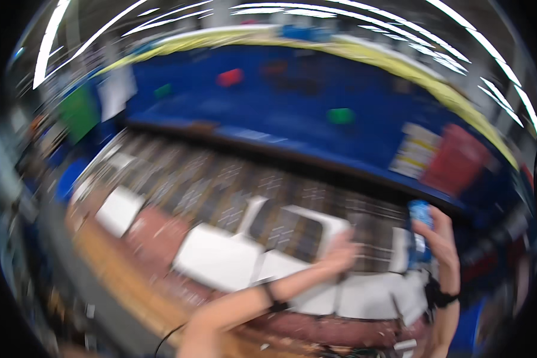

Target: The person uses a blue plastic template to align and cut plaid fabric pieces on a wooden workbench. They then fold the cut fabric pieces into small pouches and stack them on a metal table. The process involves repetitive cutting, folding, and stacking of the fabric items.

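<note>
Motion blurs the whole picture. At the right, my right hand (443,238) is closed around a blue, can-shaped container (420,253) with a pale patch, held roughly upright. My left hand (339,253) reaches over the right side of a white frame-like sheet (304,213) with a dark, round-cornered opening. Its fingers are smeared, so whether it touches or grips the sheet cannot be made out. Beneath and beside my left forearm lie flat white pieces (219,256), spread along the near side of a dark patterned surface (221,173).
A tan wooden edge (116,280) and a reddish strip (155,235) run along the near side of the bench. Behind stands a blue panel (209,98) with green and red spots. A red sheet (456,158) hangs at the right, a green one (77,113) at the left.
</note>
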Demonstrator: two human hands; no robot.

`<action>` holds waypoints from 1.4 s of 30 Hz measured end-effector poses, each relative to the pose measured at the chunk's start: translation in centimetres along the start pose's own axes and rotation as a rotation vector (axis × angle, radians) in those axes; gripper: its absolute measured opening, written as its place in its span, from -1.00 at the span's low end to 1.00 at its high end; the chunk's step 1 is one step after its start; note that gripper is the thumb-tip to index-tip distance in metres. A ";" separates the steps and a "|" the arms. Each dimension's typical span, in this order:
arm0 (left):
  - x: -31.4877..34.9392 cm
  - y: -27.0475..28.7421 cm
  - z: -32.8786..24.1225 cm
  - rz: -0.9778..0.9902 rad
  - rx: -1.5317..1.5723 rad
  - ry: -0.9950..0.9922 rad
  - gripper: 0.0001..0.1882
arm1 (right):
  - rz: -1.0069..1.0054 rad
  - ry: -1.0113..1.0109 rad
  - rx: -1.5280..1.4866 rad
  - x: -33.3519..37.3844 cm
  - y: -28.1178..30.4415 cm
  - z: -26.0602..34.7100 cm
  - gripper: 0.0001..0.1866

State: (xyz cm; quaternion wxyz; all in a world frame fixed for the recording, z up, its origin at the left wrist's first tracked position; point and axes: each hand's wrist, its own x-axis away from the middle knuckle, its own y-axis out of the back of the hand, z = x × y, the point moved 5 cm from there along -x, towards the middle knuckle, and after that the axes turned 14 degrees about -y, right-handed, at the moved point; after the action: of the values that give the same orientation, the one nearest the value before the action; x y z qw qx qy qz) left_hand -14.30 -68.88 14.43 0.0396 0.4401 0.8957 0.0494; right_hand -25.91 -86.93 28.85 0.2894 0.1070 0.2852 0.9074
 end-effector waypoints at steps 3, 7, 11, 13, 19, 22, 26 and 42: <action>3.4 4.7 -1.2 -0.039 0.391 0.058 -0.56 | -0.114 0.217 0.094 2.3 2.0 4.9 -0.75; 8.2 11.6 -0.9 -0.156 0.428 0.137 -0.55 | -0.242 0.732 0.472 4.8 3.4 11.4 -0.74; 9.8 14.9 2.3 -0.149 0.342 0.088 -0.56 | -0.495 0.855 0.804 3.2 6.1 14.5 -0.74; 11.4 16.8 2.9 -0.216 0.227 0.147 -0.58 | -0.636 0.929 0.896 0.1 7.0 15.4 -0.80; 13.9 19.1 2.2 -0.274 0.218 0.126 -0.51 | -0.628 0.615 0.901 -12.0 11.7 16.7 -0.54; 14.2 18.8 1.5 -0.288 0.206 0.097 -0.53 | -0.708 0.550 0.776 -15.7 14.0 15.5 -0.53; 12.5 19.5 0.8 -0.257 0.161 -0.041 -0.53 | -1.193 0.800 0.886 -14.8 13.1 16.0 -0.53; 1.2 24.0 5.4 -0.215 -0.528 0.140 -0.38 | -0.347 0.557 0.465 -0.9 -0.1 3.9 -0.83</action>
State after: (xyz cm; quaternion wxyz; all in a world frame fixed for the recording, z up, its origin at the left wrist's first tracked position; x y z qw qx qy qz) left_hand 4.43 -53.03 11.99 0.0960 0.3128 0.8938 0.3068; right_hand -23.75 -85.59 31.97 0.3179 -0.1303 0.5643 0.7507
